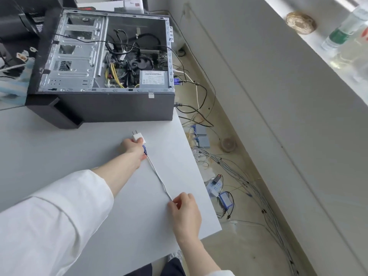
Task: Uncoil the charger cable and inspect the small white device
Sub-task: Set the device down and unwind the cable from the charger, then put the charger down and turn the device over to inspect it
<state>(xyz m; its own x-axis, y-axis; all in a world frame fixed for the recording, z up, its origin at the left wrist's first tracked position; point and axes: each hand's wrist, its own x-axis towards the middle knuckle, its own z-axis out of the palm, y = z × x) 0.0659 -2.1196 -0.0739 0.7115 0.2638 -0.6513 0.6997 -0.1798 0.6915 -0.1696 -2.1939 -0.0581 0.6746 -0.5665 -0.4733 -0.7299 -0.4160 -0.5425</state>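
Two hands stretch one charger cable point(159, 177) straight: left hand point(133, 148) grips one white plug adapter point(138, 137), right hand point(184, 213) pinches the cable.

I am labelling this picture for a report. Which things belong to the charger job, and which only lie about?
In the job:
small white plug-in charger block, in left hand
thin pale cable, pinched by right hand

Lying about:
open black computer case
clear plastic bottle
loose grey floor wires
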